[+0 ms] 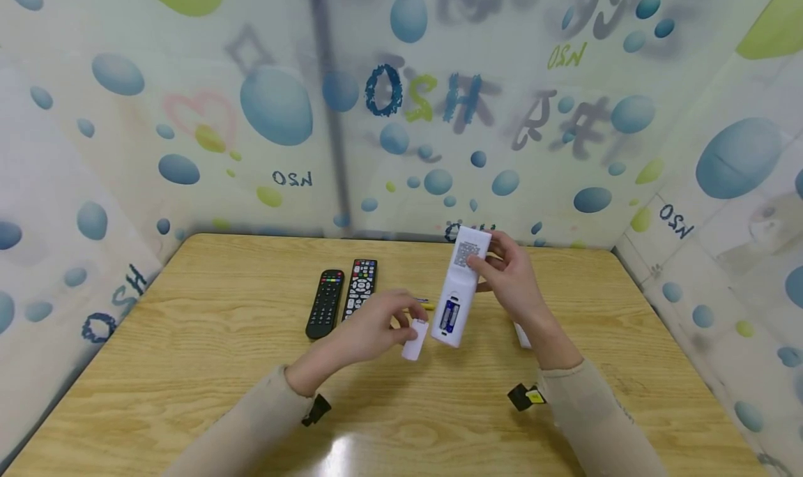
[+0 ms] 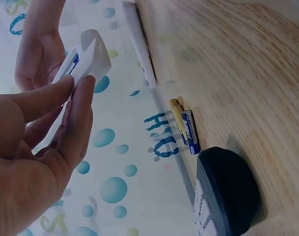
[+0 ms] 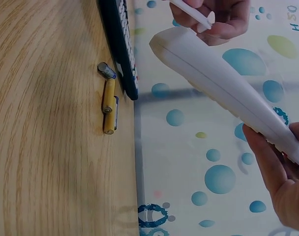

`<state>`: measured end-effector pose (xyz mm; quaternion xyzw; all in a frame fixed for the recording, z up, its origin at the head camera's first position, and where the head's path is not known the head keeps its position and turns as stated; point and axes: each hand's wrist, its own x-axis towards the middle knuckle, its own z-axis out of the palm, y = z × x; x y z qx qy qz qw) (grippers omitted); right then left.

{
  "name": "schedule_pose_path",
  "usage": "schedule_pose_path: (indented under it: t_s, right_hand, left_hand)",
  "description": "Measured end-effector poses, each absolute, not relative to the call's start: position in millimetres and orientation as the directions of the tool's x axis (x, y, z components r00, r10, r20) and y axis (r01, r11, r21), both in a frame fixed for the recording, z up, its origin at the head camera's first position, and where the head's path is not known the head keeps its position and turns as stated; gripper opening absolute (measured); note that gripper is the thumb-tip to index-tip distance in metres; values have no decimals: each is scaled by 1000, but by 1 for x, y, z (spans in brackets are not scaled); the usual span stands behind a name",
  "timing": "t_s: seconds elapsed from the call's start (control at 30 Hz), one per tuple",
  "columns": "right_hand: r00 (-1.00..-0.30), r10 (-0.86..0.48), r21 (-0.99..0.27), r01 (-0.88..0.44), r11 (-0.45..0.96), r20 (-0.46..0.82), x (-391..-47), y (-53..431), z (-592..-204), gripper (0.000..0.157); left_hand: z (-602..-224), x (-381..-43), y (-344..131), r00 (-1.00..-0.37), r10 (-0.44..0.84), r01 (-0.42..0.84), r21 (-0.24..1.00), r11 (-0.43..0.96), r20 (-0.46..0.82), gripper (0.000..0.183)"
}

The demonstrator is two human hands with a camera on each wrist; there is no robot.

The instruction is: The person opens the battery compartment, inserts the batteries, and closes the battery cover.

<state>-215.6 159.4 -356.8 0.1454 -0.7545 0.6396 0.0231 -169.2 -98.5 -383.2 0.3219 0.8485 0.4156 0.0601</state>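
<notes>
Black and slim, one remote (image 1: 323, 306) lies left of centre on the wooden table (image 1: 188, 337); just right of it, a second remote (image 1: 362, 284) shows white keys, its lower end hidden by the left hand (image 1: 379, 327). At mid-frame, that hand pinches a small white cover (image 1: 414, 341) between thumb and fingers. Gold and blue loose batteries (image 2: 190, 132) lie beyond it on the wood. Right of centre, the white remote (image 1: 463, 282) is raised above the table, tilted, its back facing the head camera: a grey printed label (image 1: 465, 253) near the top, and lower down an uncovered compartment (image 1: 449, 315) with blue batteries inside. The right hand (image 1: 514, 278) grips its upper right edge, thumb on the back. Farther right, a white object (image 1: 522, 335) sits partly behind the wrist, too hidden to identify.
</notes>
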Motion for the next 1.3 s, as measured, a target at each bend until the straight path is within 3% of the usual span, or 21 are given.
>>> schedule_pose_path:
  t_s: [0.5,1.3]
  right_hand:
    - [-957,-227,-965,-217,147,181,-214,153,-360,48]
    - [-948,-258,-964,-227,140,186,-213,145,-363,50]
  left_hand:
    - [-378,-169,-91,-770,545,576,728,371,331,24]
    - [-379,-169,-76,-769,524,565,774,287,367,19]
